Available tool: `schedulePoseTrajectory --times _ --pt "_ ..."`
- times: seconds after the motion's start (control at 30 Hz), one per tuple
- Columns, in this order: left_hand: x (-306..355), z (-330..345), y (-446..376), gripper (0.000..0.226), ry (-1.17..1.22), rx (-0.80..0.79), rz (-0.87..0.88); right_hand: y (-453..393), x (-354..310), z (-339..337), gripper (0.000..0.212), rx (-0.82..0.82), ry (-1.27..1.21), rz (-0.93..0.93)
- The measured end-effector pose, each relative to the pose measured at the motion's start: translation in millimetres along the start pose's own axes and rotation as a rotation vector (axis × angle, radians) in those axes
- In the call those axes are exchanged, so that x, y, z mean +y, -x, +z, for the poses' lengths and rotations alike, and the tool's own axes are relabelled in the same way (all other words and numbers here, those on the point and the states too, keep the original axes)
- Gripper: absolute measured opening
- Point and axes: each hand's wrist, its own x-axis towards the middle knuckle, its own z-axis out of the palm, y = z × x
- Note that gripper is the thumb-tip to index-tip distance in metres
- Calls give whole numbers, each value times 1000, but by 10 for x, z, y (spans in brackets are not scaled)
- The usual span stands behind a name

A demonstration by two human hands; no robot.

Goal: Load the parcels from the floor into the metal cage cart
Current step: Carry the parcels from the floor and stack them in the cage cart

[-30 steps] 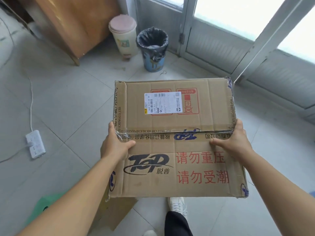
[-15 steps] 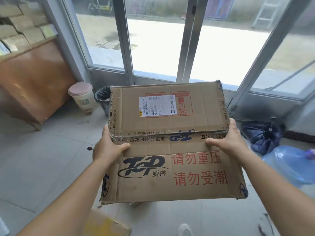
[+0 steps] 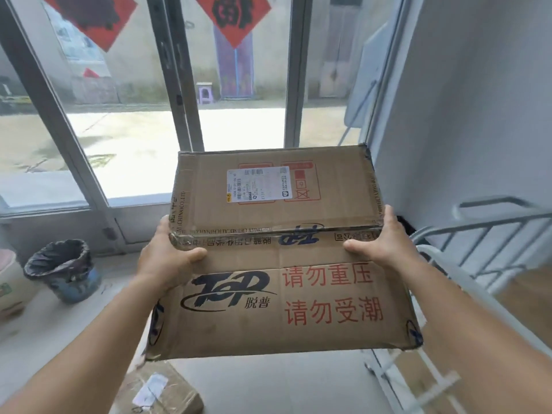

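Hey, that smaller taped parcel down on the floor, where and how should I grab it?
Grip the small parcel by its two long side faces, coming down from above with a hand on each. It lies flat, label up, its sides apparently clear. Both the left hand and right hand hold the big carton.

Both forearms reach fwd and up, bare, roughly parallel. Left hand (image 3: 162,258) grips the box (image 3: 277,258) at its left edge, thumb laid across the near face, fingers hidden behind. Right hand (image 3: 385,243) mirrors it on the right edge, thumb pointing inward.
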Motion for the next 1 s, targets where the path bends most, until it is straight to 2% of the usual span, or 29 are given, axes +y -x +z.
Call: schedulePoseTrajectory --times 0.13,0.53,0.63,0.73,1.0 --pt "614 271 282 76 39 -49 87 236 369 -738 119 118 12 33" --pt "2413 1136 1329 66 220 -260 358 1143 1444 -2721 104 445 -51 151" --pt "2840 1388 1471 66 235 -314 431 1273 1703 -3063 100 526 -57 201" --pt "3251 1670 1535 68 228 -370 496 1337 1950 -3320 104 598 -62 257" --pt "4244 2662 1441 76 234 -518 686 1211 2550 -3746 106 782 -104 426"
